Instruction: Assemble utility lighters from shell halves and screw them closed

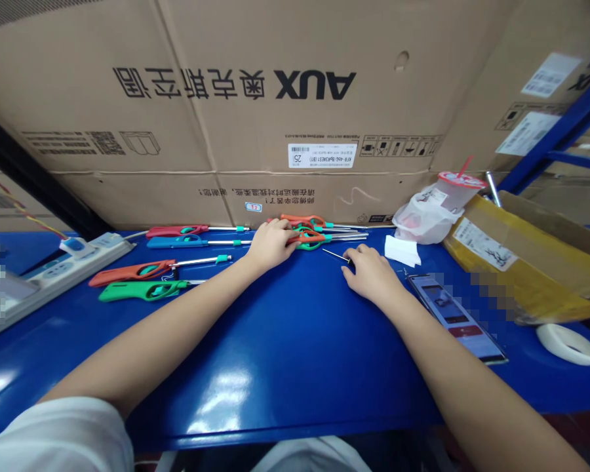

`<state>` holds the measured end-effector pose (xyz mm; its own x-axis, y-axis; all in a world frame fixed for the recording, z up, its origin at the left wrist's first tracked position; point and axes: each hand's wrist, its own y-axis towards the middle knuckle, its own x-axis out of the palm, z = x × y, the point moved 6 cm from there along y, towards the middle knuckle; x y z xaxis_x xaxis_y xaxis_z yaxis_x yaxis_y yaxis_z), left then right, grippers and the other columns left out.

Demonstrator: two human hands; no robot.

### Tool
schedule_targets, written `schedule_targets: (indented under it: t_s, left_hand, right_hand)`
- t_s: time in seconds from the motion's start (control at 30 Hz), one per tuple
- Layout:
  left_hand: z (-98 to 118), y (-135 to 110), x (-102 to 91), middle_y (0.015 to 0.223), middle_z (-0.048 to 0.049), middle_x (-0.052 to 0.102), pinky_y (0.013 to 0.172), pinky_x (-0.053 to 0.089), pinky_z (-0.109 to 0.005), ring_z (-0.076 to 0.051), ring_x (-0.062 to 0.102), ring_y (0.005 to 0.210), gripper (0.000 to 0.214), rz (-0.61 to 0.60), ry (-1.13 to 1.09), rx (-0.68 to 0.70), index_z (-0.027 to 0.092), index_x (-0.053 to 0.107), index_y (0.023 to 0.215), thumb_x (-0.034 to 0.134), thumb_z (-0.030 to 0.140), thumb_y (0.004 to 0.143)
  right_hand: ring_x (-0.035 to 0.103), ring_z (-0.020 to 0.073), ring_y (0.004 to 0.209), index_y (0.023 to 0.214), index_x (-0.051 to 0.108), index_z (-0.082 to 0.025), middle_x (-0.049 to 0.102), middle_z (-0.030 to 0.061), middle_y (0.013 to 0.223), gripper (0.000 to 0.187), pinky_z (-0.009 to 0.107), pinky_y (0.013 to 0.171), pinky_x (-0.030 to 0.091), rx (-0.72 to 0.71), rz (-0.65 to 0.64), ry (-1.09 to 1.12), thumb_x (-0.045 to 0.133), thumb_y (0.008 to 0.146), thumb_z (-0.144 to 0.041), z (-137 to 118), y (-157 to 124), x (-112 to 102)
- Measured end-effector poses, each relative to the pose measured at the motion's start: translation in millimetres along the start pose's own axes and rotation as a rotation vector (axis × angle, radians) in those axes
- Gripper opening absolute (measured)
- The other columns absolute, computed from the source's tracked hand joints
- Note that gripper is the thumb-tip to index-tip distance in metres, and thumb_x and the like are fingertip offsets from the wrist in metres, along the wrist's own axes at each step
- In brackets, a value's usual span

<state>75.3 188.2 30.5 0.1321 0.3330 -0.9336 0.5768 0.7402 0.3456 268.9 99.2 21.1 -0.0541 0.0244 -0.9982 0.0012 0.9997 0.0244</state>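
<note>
My left hand (274, 244) is closed on the handle of a red-orange long-necked lighter (311, 239) in a small pile by the cardboard. Its fingers hide part of the handle. Green and orange lighters lie under and behind it, metal necks pointing right. My right hand (371, 274) rests on the blue table, curled around a small screwdriver (335, 255) whose thin shaft points left toward the pile. Left of my left hand lie a red lighter (177, 231), a blue lighter (177, 242), an orange lighter (132, 273) and a green lighter (145, 290).
A power strip (54, 275) runs along the left. To the right are white paper (402, 250), a phone (455, 314), a bagged drink cup (459, 187), an open carton (531, 262) and a tape roll (568, 344). Tall cardboard (255, 131) walls off the back.
</note>
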Motion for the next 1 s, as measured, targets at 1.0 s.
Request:
schedule_targets:
  t_s: [1.0]
  left_hand:
    - [4, -3, 3.3, 0.130, -0.0112, 0.064, 0.096, 0.058, -0.047, -0.025, 0.066, 0.112, 0.034, 0.042, 0.000, 0.042, 0.017, 0.063, 0.128, 0.063, 0.038, 0.101]
  right_hand:
    - [0.060, 0.0313, 0.120, 0.129, 0.064, -0.018, 0.063, 0.0157, 0.129, 0.034, 0.041, 0.092, 0.046, 0.006, -0.023, -0.008, 0.051, 0.098, -0.019, 1, 0, -1]
